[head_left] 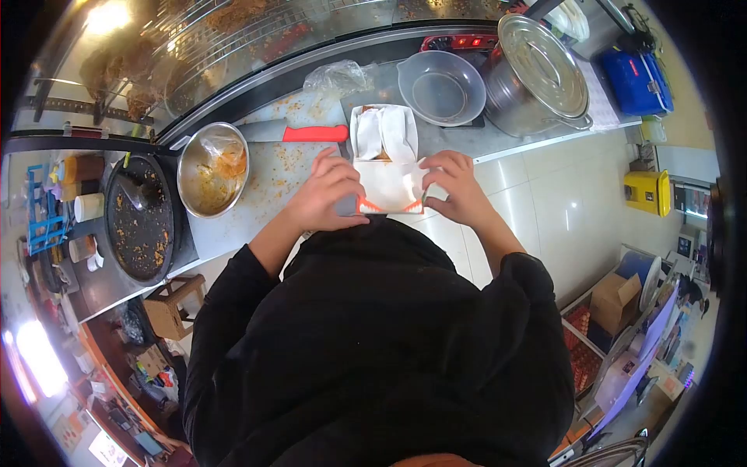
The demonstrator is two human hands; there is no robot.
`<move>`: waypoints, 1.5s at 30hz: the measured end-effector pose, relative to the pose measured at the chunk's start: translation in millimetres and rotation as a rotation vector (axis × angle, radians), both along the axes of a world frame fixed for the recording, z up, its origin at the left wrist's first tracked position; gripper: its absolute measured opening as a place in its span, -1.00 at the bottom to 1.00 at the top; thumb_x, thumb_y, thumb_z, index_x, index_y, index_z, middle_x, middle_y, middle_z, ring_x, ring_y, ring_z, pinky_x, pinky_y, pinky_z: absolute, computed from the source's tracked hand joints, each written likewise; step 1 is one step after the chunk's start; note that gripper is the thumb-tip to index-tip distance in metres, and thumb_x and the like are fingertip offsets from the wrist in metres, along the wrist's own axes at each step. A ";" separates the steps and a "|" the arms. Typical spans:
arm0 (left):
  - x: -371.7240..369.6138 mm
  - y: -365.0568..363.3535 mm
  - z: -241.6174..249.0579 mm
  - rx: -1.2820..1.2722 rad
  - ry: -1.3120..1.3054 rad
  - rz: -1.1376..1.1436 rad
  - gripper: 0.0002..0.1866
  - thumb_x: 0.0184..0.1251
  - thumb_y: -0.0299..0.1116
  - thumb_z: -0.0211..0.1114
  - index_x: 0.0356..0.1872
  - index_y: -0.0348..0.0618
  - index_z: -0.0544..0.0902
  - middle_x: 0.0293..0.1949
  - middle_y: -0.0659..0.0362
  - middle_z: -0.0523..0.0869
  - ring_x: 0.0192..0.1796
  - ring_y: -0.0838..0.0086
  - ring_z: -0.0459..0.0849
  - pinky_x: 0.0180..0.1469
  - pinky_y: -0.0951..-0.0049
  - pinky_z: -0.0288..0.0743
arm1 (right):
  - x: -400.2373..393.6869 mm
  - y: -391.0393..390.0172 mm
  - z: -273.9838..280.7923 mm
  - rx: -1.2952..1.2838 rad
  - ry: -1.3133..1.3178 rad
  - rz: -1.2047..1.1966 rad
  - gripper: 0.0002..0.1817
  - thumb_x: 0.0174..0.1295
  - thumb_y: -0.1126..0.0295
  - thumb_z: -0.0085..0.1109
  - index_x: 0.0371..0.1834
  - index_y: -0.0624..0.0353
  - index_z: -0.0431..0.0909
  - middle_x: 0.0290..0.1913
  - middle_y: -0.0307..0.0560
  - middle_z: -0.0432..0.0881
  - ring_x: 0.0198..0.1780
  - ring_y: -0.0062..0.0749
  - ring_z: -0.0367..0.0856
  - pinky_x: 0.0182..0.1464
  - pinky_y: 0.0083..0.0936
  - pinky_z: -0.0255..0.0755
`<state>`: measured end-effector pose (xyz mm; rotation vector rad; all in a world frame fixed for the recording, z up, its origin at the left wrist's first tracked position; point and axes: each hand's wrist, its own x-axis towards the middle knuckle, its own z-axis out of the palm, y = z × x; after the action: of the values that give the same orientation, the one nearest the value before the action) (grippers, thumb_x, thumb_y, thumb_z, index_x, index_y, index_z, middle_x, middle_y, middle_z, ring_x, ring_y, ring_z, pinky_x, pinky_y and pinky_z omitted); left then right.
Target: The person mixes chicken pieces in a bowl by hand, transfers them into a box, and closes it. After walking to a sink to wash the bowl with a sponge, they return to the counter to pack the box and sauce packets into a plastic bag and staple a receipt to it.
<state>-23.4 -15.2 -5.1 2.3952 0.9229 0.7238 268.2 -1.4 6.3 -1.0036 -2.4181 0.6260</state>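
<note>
A white cardboard takeaway box (391, 187) lies opened out at the counter's edge in front of my body, with orange-and-white print on its near flap. White paper (383, 132) covers the food in its far half; a little brown shows below the paper. My left hand (331, 191) grips the left side of the box lid, its thumb by the near corner. On the opposite side, my right hand (457, 187) holds the lid's right edge between curled fingers and thumb. Left of the box lies a large knife with a red handle (315, 134), touched by neither hand.
A metal bowl (184, 179) holding a plastic bag and a black round pan (117, 233) with crumbs stand at left. Crumbs dot the white cutting board (268, 183). Behind the box are a clear plastic bowl (442, 86), a lidded steel pot (521, 97) and a crumpled plastic bag (338, 78).
</note>
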 end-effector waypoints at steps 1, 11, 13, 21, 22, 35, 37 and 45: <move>-0.2 0.7 3.9 -0.014 -0.081 0.094 -0.59 -0.30 -0.26 0.55 -0.35 -0.03 0.58 -0.25 0.25 0.54 0.02 0.26 0.44 0.27 0.14 0.18 | 2.1 1.5 -8.8 -0.032 0.042 -0.050 -0.64 -0.24 0.40 0.40 -0.31 -0.04 0.50 -0.05 -0.24 0.51 0.10 -0.22 0.37 0.11 -0.22 0.13; 54.9 51.5 -22.1 -0.851 -0.806 0.885 -0.58 0.11 -0.07 0.38 -0.42 -0.27 0.51 -0.44 0.14 0.55 -0.38 0.51 0.47 -0.28 0.51 0.37 | -40.6 24.9 -65.3 -0.818 0.671 -0.752 -0.67 0.17 0.12 0.24 -0.31 0.16 0.45 -0.39 -0.29 0.49 -0.32 -0.65 0.45 -0.29 -0.67 0.33; 58.6 57.0 -33.6 -0.638 -0.736 0.861 -0.54 0.18 0.00 0.30 -0.45 -0.30 0.49 -0.51 0.15 0.53 -0.42 0.52 0.47 -0.34 0.52 0.36 | -40.1 33.7 -74.3 -0.961 0.687 -0.717 -0.58 0.19 0.06 0.19 -0.18 0.23 0.47 -0.38 -0.23 0.52 -0.38 -0.63 0.47 -0.35 -0.66 0.32; 62.6 53.4 -54.0 -0.384 -0.439 0.938 -0.49 0.28 0.03 0.14 -0.44 -0.35 0.47 -0.53 -0.01 0.55 -0.44 0.37 0.51 -0.33 0.37 0.39 | -36.1 35.0 -64.3 -1.179 0.848 -0.606 -0.51 0.22 0.08 0.14 0.04 0.25 0.44 -0.20 -0.18 0.54 -0.24 -0.57 0.49 -0.26 -0.59 0.38; 67.8 47.3 -52.3 -0.468 -0.466 0.973 -0.50 0.30 0.02 0.12 -0.43 -0.36 0.47 -0.53 -0.03 0.55 -0.43 0.33 0.52 -0.32 0.35 0.40 | -35.3 32.5 -63.6 -1.157 0.858 -0.597 -0.52 0.24 0.10 0.11 0.06 0.26 0.43 -0.18 -0.17 0.55 -0.19 -0.55 0.50 -0.22 -0.56 0.40; 67.6 27.6 -16.3 -1.023 -0.940 0.623 -0.81 0.32 -0.30 0.19 -0.22 -0.22 0.52 -0.29 0.11 0.65 -0.21 0.50 0.63 -0.20 0.46 0.52 | -42.1 20.3 -65.8 -1.089 1.017 -0.569 -0.76 0.30 0.48 0.01 -0.02 0.32 0.53 -0.14 -0.17 0.63 -0.16 -0.60 0.55 -0.10 -0.63 0.43; 64.0 20.9 -5.5 -1.025 -1.059 0.507 -0.79 0.20 -0.43 0.29 -0.17 -0.20 0.50 -0.23 0.14 0.64 -0.17 0.52 0.62 -0.13 0.49 0.53 | -41.5 29.2 -49.9 -1.052 0.907 -0.492 -0.80 0.27 0.51 0.04 -0.09 0.32 0.57 -0.19 -0.18 0.65 -0.20 -0.60 0.56 -0.13 -0.65 0.42; 23.6 -5.3 33.8 -0.709 -0.942 0.684 -0.51 -0.05 -0.56 0.46 -0.06 -0.24 0.45 -0.16 0.12 0.62 -0.10 0.50 0.62 -0.05 0.47 0.54 | -90.3 57.2 12.1 -1.010 0.588 -0.090 -0.72 0.16 0.59 0.08 -0.04 0.27 0.55 -0.17 -0.16 0.62 -0.16 -0.57 0.56 -0.13 -0.62 0.42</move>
<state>0.3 -20.5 28.7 0.9065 1.2436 1.3097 177.9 55.8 18.4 -1.0358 -1.4695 1.8848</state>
